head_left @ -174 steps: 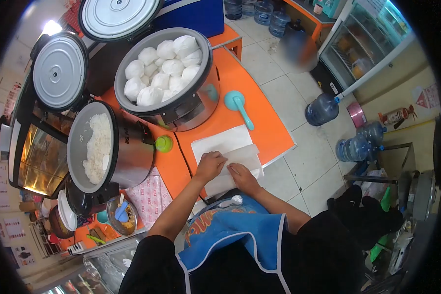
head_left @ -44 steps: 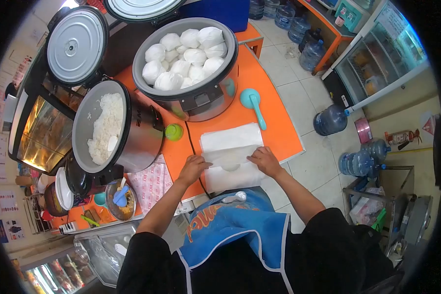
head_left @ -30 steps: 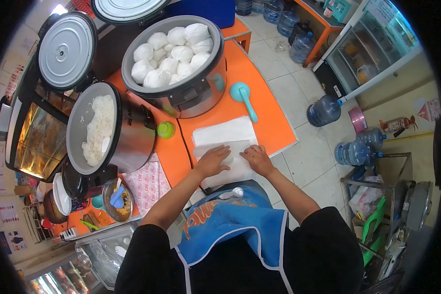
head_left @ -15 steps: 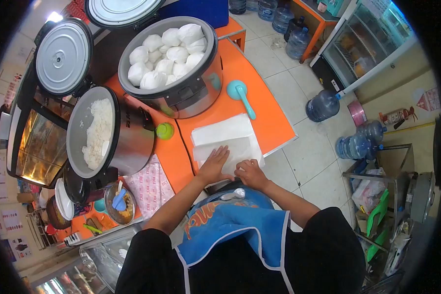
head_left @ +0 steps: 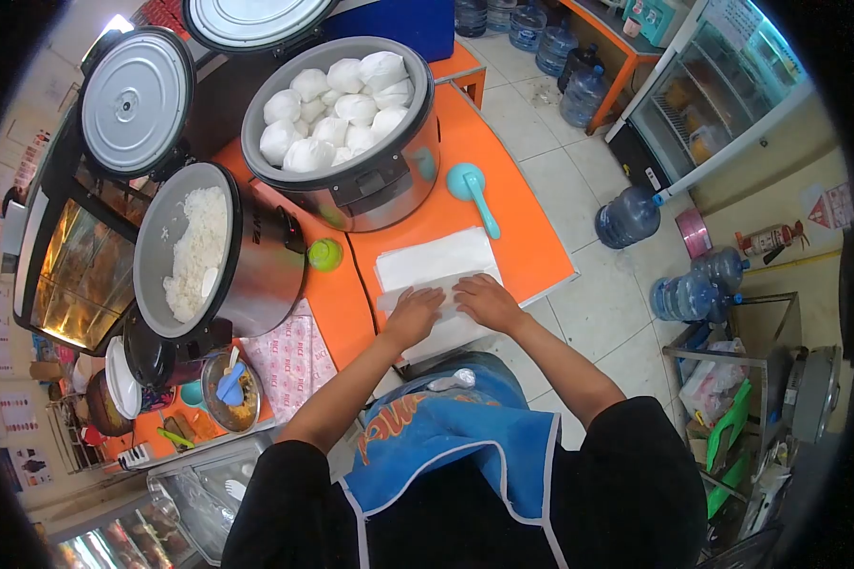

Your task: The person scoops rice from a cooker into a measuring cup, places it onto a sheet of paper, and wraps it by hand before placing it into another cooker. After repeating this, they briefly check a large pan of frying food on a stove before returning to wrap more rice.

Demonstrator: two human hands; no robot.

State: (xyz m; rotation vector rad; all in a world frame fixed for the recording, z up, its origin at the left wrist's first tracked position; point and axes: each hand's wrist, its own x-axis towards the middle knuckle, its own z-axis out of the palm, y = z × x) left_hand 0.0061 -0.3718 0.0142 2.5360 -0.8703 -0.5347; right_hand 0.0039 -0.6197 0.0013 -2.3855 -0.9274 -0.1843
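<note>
White sheets of paper [head_left: 436,258] lie stacked near the front edge of the orange table. My left hand [head_left: 415,315] rests on the paper's left part, its fingers stretched forward and lying flat. Beside it, my right hand [head_left: 487,302] lies on the right part with fingers also extended. Neither hand grasps anything. Just beyond the paper is a turquoise scoop [head_left: 473,188] with its handle pointing back toward the sheets. A small green round object [head_left: 325,254] stands to the left.
A large cooker [head_left: 408,180] holds several white wrapped bundles. Left of it, an open cooker [head_left: 266,261] contains white rice [head_left: 197,248]. Pink-printed paper [head_left: 289,356] and a metal bowl [head_left: 220,417] with a blue scoop lie front left. Water bottles [head_left: 628,218] stand on the floor to the right.
My right hand has moved forward from the paper's near edge, its curled fingers now stretched out flat. My left hand has shifted slightly and stays on the paper.
</note>
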